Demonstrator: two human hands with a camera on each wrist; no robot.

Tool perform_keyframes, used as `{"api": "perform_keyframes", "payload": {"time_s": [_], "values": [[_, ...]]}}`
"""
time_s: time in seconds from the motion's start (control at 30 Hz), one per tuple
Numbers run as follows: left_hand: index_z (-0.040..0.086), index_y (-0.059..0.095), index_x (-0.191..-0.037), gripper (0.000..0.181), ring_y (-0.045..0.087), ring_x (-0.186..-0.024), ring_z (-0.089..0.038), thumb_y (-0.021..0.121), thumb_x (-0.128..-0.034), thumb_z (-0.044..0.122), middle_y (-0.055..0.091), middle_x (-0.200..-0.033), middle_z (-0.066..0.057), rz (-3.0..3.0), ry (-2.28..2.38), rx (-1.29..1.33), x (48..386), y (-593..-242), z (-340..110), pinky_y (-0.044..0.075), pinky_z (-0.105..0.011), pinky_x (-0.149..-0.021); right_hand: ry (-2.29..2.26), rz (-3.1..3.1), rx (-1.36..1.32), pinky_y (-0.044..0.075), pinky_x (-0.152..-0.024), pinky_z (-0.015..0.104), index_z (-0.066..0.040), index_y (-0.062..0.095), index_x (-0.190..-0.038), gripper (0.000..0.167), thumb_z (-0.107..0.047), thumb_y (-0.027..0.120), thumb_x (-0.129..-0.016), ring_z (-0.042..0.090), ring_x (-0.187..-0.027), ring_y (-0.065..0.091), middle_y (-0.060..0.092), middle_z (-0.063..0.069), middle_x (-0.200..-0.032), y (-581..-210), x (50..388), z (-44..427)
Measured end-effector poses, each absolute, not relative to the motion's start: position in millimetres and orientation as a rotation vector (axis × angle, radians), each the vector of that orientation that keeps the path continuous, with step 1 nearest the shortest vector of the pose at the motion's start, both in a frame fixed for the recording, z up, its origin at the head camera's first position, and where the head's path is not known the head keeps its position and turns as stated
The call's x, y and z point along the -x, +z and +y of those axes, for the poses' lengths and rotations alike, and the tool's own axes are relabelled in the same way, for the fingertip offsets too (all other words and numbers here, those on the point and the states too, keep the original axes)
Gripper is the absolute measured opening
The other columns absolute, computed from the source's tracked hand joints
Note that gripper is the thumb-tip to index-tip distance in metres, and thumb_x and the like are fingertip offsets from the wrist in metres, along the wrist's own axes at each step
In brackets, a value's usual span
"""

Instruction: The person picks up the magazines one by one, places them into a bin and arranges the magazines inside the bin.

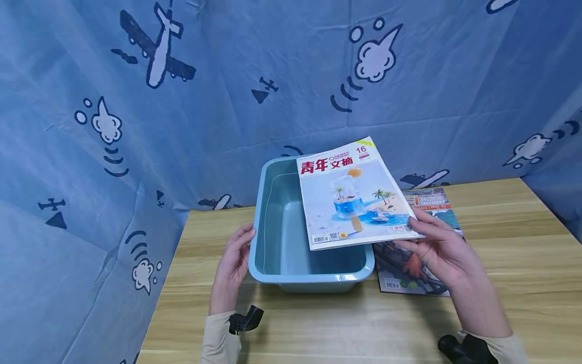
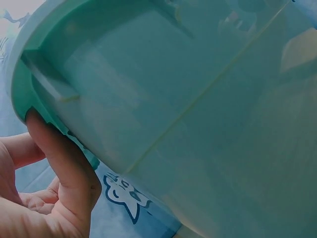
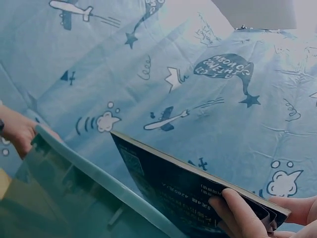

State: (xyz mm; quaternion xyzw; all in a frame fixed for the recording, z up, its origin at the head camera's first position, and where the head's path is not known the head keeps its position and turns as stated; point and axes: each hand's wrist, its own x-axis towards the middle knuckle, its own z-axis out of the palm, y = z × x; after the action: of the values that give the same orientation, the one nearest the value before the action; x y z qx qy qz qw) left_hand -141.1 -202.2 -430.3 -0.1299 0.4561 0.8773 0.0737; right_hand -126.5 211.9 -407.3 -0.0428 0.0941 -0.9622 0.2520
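A white magazine (image 1: 354, 197) with red lettering and a beach picture is tilted above the right part of a blue plastic bin (image 1: 291, 242). My right hand (image 1: 438, 242) pinches its lower right corner, thumb on the cover. In the right wrist view the magazine's dark back cover (image 3: 173, 188) shows, with the right hand's fingers (image 3: 242, 213) beneath it. My left hand (image 1: 234, 260) grips the bin's left rim; in the left wrist view its fingers (image 2: 64, 153) curl under the rim (image 2: 19, 94).
Another magazine (image 1: 409, 275) lies on the wooden table (image 1: 514, 253) right of the bin, partly hidden by the held magazine and right hand. A blue patterned curtain (image 1: 291, 76) hangs behind and at both sides of the table.
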Motion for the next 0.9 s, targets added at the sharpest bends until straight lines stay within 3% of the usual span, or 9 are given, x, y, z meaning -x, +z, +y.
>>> {"api": "perform_keyframes", "payload": {"time_s": [0.9], "values": [[0.005,0.063,-0.12,0.017,0.076,-0.095,-0.019,0.052,-0.1073,0.004,0.07,-0.109,-0.012,1.35,2.645,0.356,141,-432,-202,0.061,-0.029,-0.088,-2.592,0.505,-0.151,0.042,-0.105,0.063,-0.005,0.069,-0.126,0.033,0.008,0.047,-0.106,0.044,-0.116,0.066,0.067,0.022,-0.127,-404,128,181]]}}
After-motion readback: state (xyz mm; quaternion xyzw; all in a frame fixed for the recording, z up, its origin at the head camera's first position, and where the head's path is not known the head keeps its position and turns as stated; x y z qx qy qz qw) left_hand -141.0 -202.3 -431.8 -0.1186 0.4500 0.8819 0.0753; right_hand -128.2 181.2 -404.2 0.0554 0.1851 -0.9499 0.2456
